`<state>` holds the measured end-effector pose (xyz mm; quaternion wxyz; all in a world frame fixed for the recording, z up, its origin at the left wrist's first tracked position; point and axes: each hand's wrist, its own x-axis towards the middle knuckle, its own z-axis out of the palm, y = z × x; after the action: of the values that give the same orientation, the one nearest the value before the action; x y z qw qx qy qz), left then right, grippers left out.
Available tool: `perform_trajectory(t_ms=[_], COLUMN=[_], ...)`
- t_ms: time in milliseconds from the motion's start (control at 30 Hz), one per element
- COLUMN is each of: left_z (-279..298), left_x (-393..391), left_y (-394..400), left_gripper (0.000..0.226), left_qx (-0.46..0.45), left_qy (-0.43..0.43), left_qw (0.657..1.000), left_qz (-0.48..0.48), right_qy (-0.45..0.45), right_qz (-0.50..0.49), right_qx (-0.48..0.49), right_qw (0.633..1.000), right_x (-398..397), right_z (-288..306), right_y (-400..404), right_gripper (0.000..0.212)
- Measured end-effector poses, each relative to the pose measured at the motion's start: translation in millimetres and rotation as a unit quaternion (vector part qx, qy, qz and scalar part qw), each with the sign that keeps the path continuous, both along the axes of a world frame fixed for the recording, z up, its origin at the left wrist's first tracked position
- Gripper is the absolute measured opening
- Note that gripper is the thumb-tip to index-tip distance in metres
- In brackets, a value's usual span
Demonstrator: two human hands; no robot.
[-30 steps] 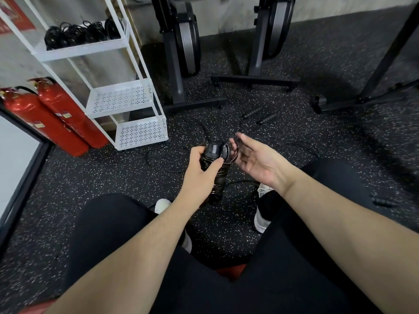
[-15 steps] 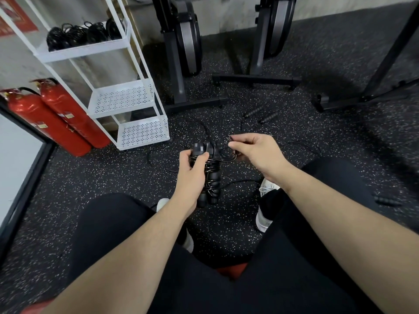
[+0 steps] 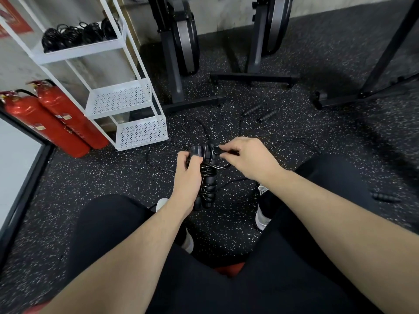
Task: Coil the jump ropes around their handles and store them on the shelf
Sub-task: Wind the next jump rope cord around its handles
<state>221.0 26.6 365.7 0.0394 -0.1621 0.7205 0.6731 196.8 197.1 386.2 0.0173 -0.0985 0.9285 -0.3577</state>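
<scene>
while i watched through the head camera, the left hand gripped the paired handles of a jump rope upright between the knees, fingers curled round them and the thumb pressed near their top. black cord was already wound in loops around the handles. the right hand pinched a loop of that cord just beside the handle tops, fingers bent on it. the rest of the cord trailed down onto the speckled floor. two more handles lay on the floor farther out, and another handle lay off to the right. the white shelf stood to the left, its top tier holding coiled ropes. two red fire extinguishers stood touching each other beside the shelf.
</scene>
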Motion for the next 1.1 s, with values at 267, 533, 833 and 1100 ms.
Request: perform_trajectory(t_ms=[267, 533, 833, 1100], left_z=[1, 5, 10, 5], left_x=[1, 0, -3, -3], left_y=[-3, -9, -11, -16], left_gripper=[0.008, 0.009, 0.011, 0.013], left_qx=[0.032, 0.010, 0.029, 0.022], left_qy=[-0.041, -0.076, -0.105, -0.096], left_qw=[0.999, 0.994, 0.987, 0.991], left_qz=[0.006, -0.075, -0.115, -0.085], right_qy=[0.052, 0.027, -0.035, -0.034], right_qz=[0.091, 0.071, -0.034, 0.022], right_qx=[0.088, 0.016, -0.175, -0.078], right_qw=[0.991, 0.997, 0.983, 0.996], right_x=[0, 2, 4, 4], right_z=[7, -6, -17, -18], right_y=[0, 4, 3, -11], right_gripper=[0.030, 0.024, 0.012, 0.027])
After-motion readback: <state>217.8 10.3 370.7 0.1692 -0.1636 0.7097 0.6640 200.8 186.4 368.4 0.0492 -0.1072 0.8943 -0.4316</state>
